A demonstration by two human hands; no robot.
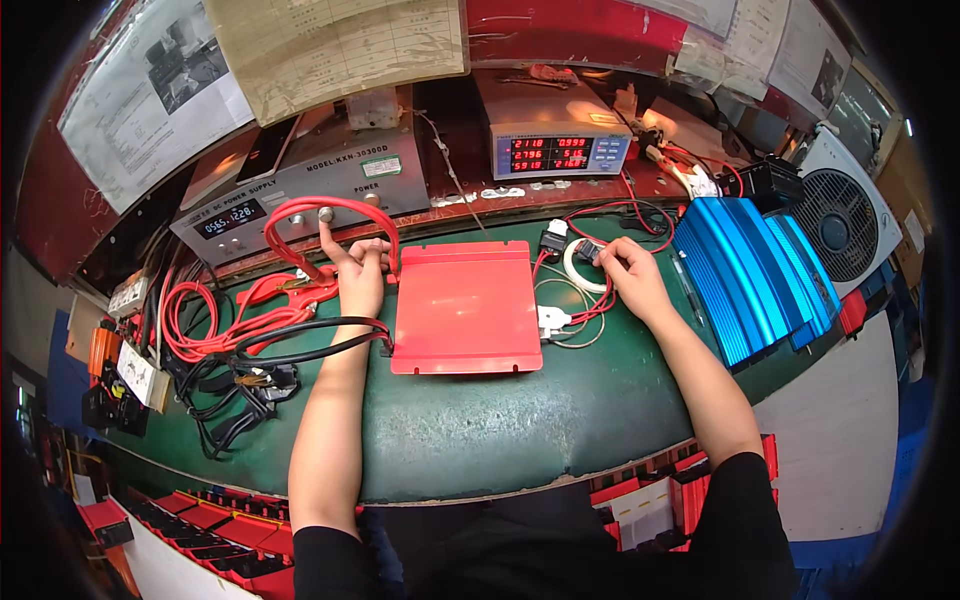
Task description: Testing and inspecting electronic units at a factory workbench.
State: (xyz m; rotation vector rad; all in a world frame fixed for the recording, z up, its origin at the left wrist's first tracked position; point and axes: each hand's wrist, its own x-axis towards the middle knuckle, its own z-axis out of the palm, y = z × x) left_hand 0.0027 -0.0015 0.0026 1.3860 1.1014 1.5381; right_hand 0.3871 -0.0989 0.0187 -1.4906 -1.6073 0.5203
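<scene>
A red metal box (465,310) lies flat on the green bench in front of me. My left hand (358,268) is beyond its left side, next to a thick red cable (318,203). The stretched index finger reaches a round knob (325,214) on the grey power supply (300,185); the other fingers are bent, with nothing visible in them. On the box's right, my right hand (634,275) has its thumb and fingers closed on a small black connector (588,251) by a white ring (572,270). A white plug (551,321) with red wires sits at the box's right edge.
A lit meter (558,150) stands at the back. Blue finned cases (745,280) and a grey fan (835,220) are at the right. Red clamps (300,290) and coiled black cables (240,385) lie left. Red parts (235,535) sit below the bench edge.
</scene>
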